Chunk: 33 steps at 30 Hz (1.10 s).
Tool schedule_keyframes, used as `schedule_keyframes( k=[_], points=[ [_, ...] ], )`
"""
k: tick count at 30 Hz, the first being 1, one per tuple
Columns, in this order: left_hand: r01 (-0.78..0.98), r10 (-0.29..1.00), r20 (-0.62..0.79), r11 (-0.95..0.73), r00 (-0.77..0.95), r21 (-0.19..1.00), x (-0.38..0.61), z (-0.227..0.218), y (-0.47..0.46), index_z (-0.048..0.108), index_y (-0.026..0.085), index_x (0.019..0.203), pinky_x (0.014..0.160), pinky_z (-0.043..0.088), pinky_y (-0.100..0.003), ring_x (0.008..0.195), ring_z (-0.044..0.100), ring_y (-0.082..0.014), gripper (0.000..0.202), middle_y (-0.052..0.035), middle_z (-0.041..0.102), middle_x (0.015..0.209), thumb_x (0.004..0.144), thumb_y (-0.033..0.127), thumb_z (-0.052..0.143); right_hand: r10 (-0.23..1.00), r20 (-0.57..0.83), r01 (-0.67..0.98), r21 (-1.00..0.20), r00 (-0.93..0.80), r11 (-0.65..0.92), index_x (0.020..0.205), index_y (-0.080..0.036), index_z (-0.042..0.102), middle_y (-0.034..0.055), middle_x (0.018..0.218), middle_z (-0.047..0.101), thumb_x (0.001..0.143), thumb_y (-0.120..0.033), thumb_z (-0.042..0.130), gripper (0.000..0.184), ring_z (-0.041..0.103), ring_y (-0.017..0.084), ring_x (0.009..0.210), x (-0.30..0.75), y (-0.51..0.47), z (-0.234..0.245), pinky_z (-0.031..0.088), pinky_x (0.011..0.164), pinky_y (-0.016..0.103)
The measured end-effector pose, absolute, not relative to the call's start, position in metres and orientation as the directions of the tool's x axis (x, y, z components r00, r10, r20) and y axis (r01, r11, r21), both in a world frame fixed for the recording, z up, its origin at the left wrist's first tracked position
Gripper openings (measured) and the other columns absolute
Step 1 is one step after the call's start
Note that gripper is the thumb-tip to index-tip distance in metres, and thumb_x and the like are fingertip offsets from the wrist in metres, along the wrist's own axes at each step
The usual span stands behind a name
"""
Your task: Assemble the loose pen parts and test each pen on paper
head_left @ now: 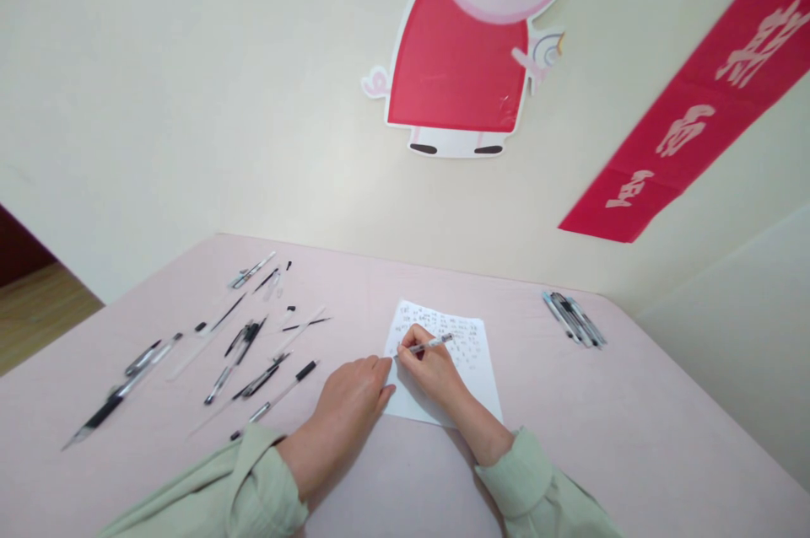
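Black, white and clear pens (pixel 251 336), some whole and some in parts, lie scattered on our left at many angles, several crossing one another. Among them we see a small black cap (pixel 201 327) and a long whitish tube (pixel 188 358). Well apart on our right, a bundle of pens (pixel 573 320) lies side by side near the far edge.

Our right hand (pixel 436 373) grips a clear pen (pixel 438 342) between thumb and fingers, its tip at the left part of a white sheet of paper (pixel 472 393), and covers some of the sheet's middle. Our left hand (pixel 354 386) rests palm down and loosely open, fingertips at the sheet's left edge. Pale green sleeves (pixel 522 470) are turned back at both our wrists.

Beneath everything we have a pale pink tabletop (pixel 569 437), set against a cream wall (pixel 253 116). A wooden floor (pixel 44 314) shows at the far left.

Rows of handwriting fill the sheet's upper part, too small for us to read. On the wall hang a pink-and-red cartoon cutout (pixel 459 74) and a slanting red banner (pixel 671 158) bearing pale characters that we cannot make out.
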<state>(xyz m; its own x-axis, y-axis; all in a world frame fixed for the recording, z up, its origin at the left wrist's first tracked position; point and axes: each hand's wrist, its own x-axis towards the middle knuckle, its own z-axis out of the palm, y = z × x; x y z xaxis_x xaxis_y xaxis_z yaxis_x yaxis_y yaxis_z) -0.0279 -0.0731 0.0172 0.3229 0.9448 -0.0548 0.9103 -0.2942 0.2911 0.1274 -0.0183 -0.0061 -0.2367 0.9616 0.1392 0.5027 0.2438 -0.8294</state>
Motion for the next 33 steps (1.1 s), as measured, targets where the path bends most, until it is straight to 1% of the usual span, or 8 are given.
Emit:
schedule_keyframes(
  k=[6, 13, 21, 27, 33],
  points=[
    [0.908, 0.942, -0.055, -0.302, 0.331, 0.292, -0.0275, 0.0160, -0.0725, 0.059, 0.018, 0.103, 0.084, 0.046, -0.036, 0.095, 0.063, -0.0250, 0.020, -0.0090, 0.067, 0.101, 0.089, 0.025, 0.048, 0.954, 0.153, 0.488, -0.831, -0.257, 0.265, 0.067, -0.021, 0.049, -0.0053, 0.061, 0.048, 0.074, -0.020, 0.051, 0.008, 0.045, 0.012, 0.059, 0.1277, -0.0172, -0.0073, 0.033, 0.058, 0.024],
    [0.911, 0.943, -0.060, -0.297, 0.327, 0.286, -0.0276, 0.0154, -0.0721, 0.059, 0.018, 0.103, 0.083, 0.046, -0.035, 0.095, 0.063, -0.0253, 0.019, -0.0087, 0.067, 0.100, 0.089, 0.025, 0.049, 0.956, 0.142, 0.502, -0.826, -0.256, 0.257, 0.067, -0.021, 0.047, -0.0050, 0.062, 0.048, 0.074, -0.020, 0.050, 0.008, 0.045, 0.012, 0.060, 0.1276, -0.0180, -0.0055, 0.033, 0.058, 0.024],
    [0.910, 0.941, -0.085, -0.292, 0.329, 0.294, -0.0275, 0.0195, -0.0729, 0.059, 0.018, 0.104, 0.084, 0.046, -0.035, 0.096, 0.063, -0.0248, 0.020, -0.0091, 0.067, 0.101, 0.089, 0.024, 0.048, 0.957, 0.137, 0.463, -0.852, -0.255, 0.245, 0.067, -0.021, 0.047, -0.0050, 0.062, 0.047, 0.074, -0.021, 0.050, 0.008, 0.044, 0.012, 0.060, 0.1283, -0.0169, -0.0075, 0.032, 0.058, 0.024],
    [0.908, 0.941, -0.047, -0.311, 0.336, 0.282, -0.0285, 0.0140, -0.0723, 0.058, 0.019, 0.100, 0.079, 0.046, -0.034, 0.091, 0.063, -0.0239, 0.016, -0.0077, 0.067, 0.097, 0.089, 0.025, 0.048, 0.955, 0.160, 0.463, -0.846, -0.251, 0.263, 0.066, -0.021, 0.045, -0.0053, 0.060, 0.045, 0.074, -0.019, 0.049, 0.009, 0.044, 0.012, 0.060, 0.1288, -0.0164, -0.0087, 0.032, 0.058, 0.024],
    [0.910, 0.943, -0.035, -0.308, 0.330, 0.277, -0.0287, 0.0126, -0.0715, 0.059, 0.018, 0.100, 0.079, 0.046, -0.035, 0.091, 0.063, -0.0243, 0.017, -0.0076, 0.068, 0.097, 0.089, 0.025, 0.048, 0.958, 0.144, 0.463, -0.851, -0.247, 0.247, 0.067, -0.021, 0.046, -0.0053, 0.061, 0.047, 0.076, -0.021, 0.050, 0.010, 0.045, 0.013, 0.061, 0.1282, -0.0164, -0.0082, 0.033, 0.059, 0.024]
  ],
)
